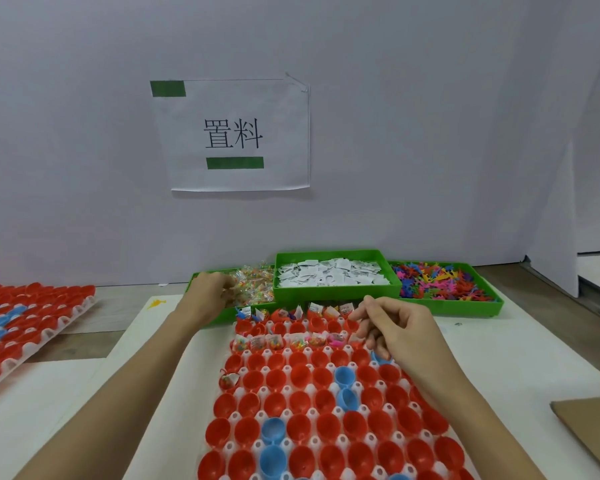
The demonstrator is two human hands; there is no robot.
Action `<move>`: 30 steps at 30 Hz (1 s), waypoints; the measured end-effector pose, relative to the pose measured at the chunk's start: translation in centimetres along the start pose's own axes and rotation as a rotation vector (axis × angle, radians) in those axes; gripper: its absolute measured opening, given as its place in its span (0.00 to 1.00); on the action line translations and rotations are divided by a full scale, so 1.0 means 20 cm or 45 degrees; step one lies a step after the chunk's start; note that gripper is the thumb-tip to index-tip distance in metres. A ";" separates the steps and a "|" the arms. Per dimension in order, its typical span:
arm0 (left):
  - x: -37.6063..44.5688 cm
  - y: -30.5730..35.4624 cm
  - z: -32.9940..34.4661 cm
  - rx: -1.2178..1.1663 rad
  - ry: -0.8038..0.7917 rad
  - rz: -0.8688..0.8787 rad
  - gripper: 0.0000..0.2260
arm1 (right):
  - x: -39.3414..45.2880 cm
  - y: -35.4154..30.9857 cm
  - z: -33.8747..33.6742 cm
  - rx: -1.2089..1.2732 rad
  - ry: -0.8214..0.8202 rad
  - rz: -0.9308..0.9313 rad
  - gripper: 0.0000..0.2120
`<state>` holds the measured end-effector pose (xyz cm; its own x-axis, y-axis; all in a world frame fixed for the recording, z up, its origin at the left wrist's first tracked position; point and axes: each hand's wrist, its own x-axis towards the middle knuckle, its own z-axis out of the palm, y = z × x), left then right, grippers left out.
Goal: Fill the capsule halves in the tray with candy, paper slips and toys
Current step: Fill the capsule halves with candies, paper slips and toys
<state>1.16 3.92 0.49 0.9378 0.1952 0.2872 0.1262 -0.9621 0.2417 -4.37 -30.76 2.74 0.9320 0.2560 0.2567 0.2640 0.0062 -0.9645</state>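
The left hand reaches into the green plastic bin of clear-wrapped candy packets at the far edge of the white bench. Its fingers dip down into the pile and touch the packets. The fingertips are blurred and half hidden in the wrappers, so I cannot tell if its grip has closed on a packet or not.

The right hand hovers over the far right part of the white plastic tray of red and blue capsule halves. Its fingers are curled in, and the thumb and first finger come close together above a red cup in the second row. Something small may be pinched there, but it is too small and blurred to be sure.

The tray lies on the bench right in front of the person, just beside the bins. The cups in its far row hold paper slips and bits of colour. A row a little nearer holds candy packets. One cup on the left side, further down, also has something in it. The other cups look bare inside.

Next to the candy bin is a raised green bin of white paper slips. To the right of that is a green bin of small bright plastic toys.

A second tray of red and blue capsule halves lies off to the left. A white paper sign with black writing and green tape hangs on the wall behind. A piece of brown cardboard sits at the right edge.
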 end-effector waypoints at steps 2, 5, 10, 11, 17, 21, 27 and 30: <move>0.00 0.00 0.01 -0.044 0.077 -0.042 0.05 | 0.00 0.00 0.00 -0.003 0.002 -0.006 0.16; -0.01 0.00 0.02 -0.058 0.164 -0.061 0.08 | 0.00 0.00 0.00 -0.008 0.008 -0.013 0.16; -0.05 -0.04 -0.01 -0.098 0.301 -0.056 0.08 | 0.00 0.01 -0.02 -0.013 0.028 0.010 0.16; -0.07 -0.05 -0.02 -0.126 0.360 -0.058 0.06 | 0.00 0.01 -0.02 -0.019 0.029 0.014 0.16; -0.35 0.13 -0.09 -0.794 0.659 -0.133 0.07 | 0.01 0.01 -0.05 -0.050 0.074 0.030 0.16; -0.58 0.28 -0.06 -1.221 0.551 -0.127 0.09 | 0.02 0.03 -0.07 -0.066 0.092 0.048 0.16; -0.70 0.34 -0.08 -1.324 0.444 0.000 0.10 | 0.03 0.07 -0.07 -0.160 0.111 0.044 0.13; -0.71 0.34 -0.08 -1.338 0.381 0.059 0.12 | 0.06 0.08 -0.10 -0.261 0.222 -0.023 0.09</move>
<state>-11.84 -5.18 -0.50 0.8000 0.3382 0.4956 -0.3794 -0.3549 0.8545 -2.39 -32.44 1.55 0.9507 0.0872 0.2975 0.3090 -0.1911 -0.9317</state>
